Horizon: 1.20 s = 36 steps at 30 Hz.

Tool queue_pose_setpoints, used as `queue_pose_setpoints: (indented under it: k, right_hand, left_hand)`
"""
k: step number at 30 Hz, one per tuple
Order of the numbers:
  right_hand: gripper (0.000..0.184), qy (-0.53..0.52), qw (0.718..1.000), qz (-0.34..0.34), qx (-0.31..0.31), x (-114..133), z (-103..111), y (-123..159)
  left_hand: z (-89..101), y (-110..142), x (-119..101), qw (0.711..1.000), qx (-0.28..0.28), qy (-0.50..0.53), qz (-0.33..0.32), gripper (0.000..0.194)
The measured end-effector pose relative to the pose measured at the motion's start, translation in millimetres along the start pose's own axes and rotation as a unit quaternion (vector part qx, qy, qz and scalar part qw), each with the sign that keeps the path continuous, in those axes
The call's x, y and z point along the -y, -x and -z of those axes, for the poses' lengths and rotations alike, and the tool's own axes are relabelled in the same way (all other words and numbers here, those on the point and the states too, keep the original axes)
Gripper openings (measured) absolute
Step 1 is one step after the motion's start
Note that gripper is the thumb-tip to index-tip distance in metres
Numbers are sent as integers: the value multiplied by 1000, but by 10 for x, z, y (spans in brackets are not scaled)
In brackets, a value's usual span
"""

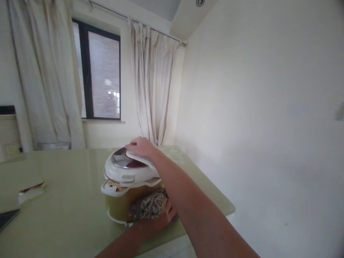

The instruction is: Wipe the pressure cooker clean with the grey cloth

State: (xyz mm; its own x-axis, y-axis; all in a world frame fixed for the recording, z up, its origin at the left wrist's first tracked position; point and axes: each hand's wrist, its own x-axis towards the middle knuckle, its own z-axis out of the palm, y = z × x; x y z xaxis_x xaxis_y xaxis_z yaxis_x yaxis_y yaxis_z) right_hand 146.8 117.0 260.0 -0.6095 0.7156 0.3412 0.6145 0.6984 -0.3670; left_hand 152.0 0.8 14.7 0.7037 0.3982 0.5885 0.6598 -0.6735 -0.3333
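Cream curtains [154,79] flank a dark-framed window [104,75] behind a pale green worktop [67,208], with a plain white wall [263,107] to the right. Near the worktop's right side stands a rice cooker [119,208]. The right hand [143,146] lies on top of its lid [115,174], fingers bent; whether they grip it, I cannot tell. Below, the left hand [168,210] has its fingers closed on a bunched patterned cloth [152,206] against the cooker's side.
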Motion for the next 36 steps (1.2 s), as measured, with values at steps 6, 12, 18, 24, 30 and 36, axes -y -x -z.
queue_pose_setpoints:
  k: [6, 12, 18, 24, 30, 36]
  right_hand:
    - [34, -4, 1000, -5, 5, 3, -15, -40]
    - [53, 45, 999, 9, -9, 79, -22, 29]
    - [84, 147, 984, -97, 8, 388, -1, 53]
    - [68, 106, 987, -100, -75, 364, -123, 162]
    - [69, 57, 991, -110, -55, 271, -118, 154]
    - [54, 45, 994, -92, -34, 197, -127, 56]
  left_hand:
    - [547, 949, 482, 982, -127, -85, -110, 26]
    - [739, 1697, 779, 962, -175, -54, 201, 43]
    - [1002, 1557, 1102, 750, -182, 217, 597, 53]
    - [1455, 1000, 1358, 676, -305, 198, 641, 59]
    - [1806, 514, 1093, 958, -155, 5, 240, 43]
    - [2012, 273, 1126, 995, -56, -86, 14, 51]
